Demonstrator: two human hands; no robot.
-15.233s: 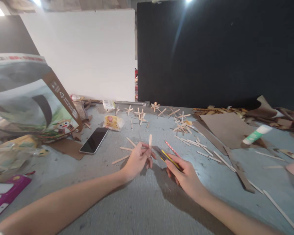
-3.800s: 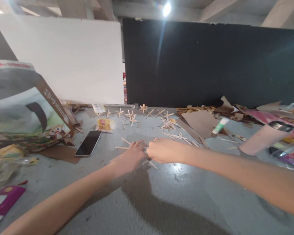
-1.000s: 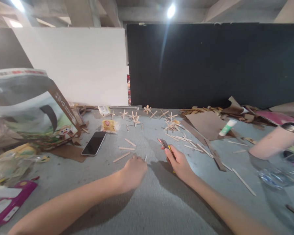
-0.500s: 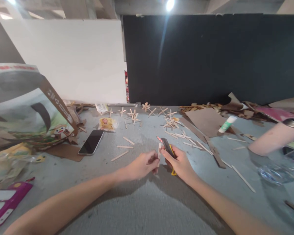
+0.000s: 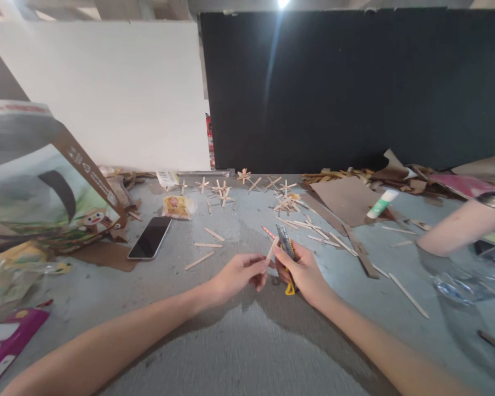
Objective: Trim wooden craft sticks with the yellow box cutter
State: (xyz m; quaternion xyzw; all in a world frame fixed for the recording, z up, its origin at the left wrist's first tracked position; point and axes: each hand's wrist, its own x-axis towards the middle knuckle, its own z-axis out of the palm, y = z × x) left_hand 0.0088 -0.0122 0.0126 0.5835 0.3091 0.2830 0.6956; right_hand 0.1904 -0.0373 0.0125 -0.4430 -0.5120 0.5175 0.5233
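Near the middle of the table, my left hand [image 5: 240, 276] is closed, pinching the lower part of a flat wooden craft stick [image 5: 273, 247]. My right hand [image 5: 307, 274] wraps around a black and yellow utility knife [image 5: 285, 241], which points up and away from me. The right thumb is against or very near the stick's upper part. Just beyond the fingers shows a thin red-and-white strip [image 5: 268, 232], too small to name. Several loose craft sticks [image 5: 208, 245] lie left of the hands, and more loose sticks [image 5: 324, 240] lie to the right.
Star-shaped stick assemblies [image 5: 287, 202] stand toward the back. A phone [image 5: 150, 238], a snack packet [image 5: 177, 207] and a large printed bag [image 5: 80, 187] are on the left. To the right are cardboard [image 5: 342, 198], a glue stick [image 5: 382, 204] and a pink bottle [image 5: 464, 226].
The craft stick has gone from nearly upright to leaning right at its top. The utility knife has turned more upright in my right hand. The camera view has shifted slightly.
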